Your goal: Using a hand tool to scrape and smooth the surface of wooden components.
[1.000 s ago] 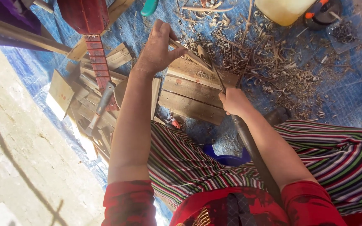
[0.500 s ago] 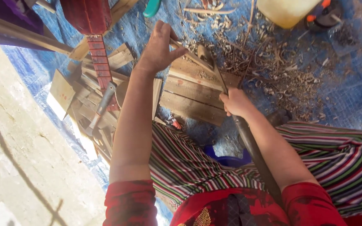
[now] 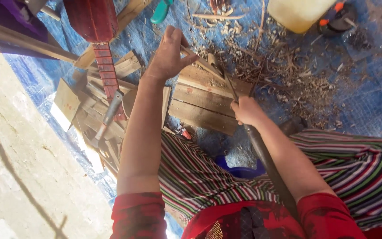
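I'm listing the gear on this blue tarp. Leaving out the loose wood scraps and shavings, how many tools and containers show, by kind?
Long dark-handled blade in the right hand: 1
Grey metal-headed hammer: 1
Teal plastic-handled tool: 1
Pale yellow plastic jug: 1
Total: 4

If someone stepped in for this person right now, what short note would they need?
Left hand grips a thin wooden stick, pressed on the plank block.
Right hand grips a long-handled blade, its edge against the stick.
Shavings lie past the block on the blue tarp: some carving is done.
How much remains on the stick cannot be told.
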